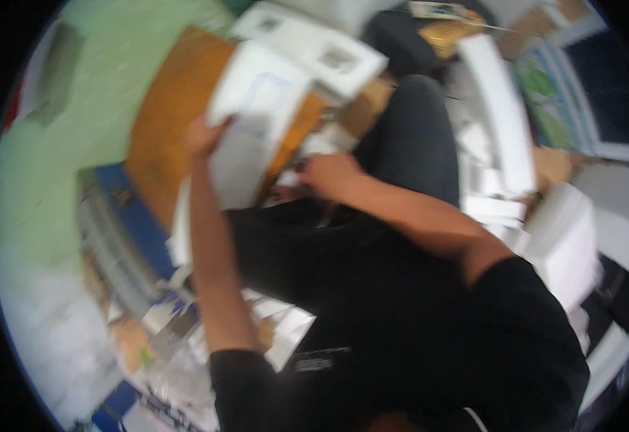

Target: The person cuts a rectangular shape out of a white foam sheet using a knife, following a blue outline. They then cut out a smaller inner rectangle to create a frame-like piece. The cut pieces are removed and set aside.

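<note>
My left hand (206, 137) is at the near left edge of a white foam board (255, 119) with blue lines drawn on it, its thumb lying over the board. That board lies over a brown wooden board (171, 113). My right hand (329, 174) is low beside the wooden board's right part, close to my leg, with its fingers bent down among small white and dark items. Blur hides whether it grips anything. Beyond both hands, a white foam piece with cut-outs (314, 51) touches the far end of the drawn-on board.
White foam strips (500, 113) and a foam block (563, 243) stand at the right. A blue and grey stack (130, 227) lies at the left, with scraps and clear plastic (174, 372) below it. Green floor (103, 97) shows at the upper left.
</note>
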A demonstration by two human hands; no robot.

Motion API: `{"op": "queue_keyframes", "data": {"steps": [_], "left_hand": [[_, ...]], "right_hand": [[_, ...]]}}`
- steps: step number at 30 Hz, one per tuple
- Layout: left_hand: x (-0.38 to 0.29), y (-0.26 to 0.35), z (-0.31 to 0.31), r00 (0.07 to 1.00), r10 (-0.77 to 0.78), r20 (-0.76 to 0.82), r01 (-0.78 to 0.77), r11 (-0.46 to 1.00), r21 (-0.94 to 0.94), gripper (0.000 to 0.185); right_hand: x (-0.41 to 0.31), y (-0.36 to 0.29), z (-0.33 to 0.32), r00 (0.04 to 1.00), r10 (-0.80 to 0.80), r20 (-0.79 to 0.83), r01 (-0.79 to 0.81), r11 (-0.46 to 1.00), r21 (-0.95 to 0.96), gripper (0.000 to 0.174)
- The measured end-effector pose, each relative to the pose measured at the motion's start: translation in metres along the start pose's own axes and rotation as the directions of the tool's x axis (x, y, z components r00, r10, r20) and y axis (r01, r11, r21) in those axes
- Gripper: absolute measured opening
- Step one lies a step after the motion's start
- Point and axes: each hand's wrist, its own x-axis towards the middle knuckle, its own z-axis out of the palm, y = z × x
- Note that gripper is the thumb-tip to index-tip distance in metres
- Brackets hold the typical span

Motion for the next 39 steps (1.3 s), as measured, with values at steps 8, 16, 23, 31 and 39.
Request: {"op": "queue_keyframes", "data": {"steps": [8,16,23,31,39], "left_hand": [[0.010,0.037,0.011,0.969,0.089,-0.231,-0.085,0.996,0.030,0.095],[0.007,0.073,0.000,0.984,-0.178,-0.021,0.179,0.980,0.092,0.096],[-0.009,0.077,0.010,0.969,-0.082,-0.235,0.137,0.964,0.228,0.086],[-0.019,0.081,0.017,0.952,-0.050,-0.303,0.130,0.959,0.251,0.086],[-0.020,0.091,0.018,0.964,-0.068,-0.258,0.127,0.967,0.221,0.089]], "right_hand": [[-0.014,-0.008,-0.010,0.996,0.045,-0.079,-0.041,0.998,0.047,0.040],[-0.020,-0.015,-0.045,0.989,-0.011,-0.149,0.010,1.000,-0.007,0.042],[-0.017,-0.026,-0.049,0.991,-0.019,-0.133,0.019,1.000,-0.003,0.033],[0.040,-0.032,-0.034,0.996,-0.021,-0.091,0.016,0.998,-0.061,0.022],[0.108,-0.020,-0.015,0.988,0.015,0.151,0.013,0.983,-0.185,0.028]]}}
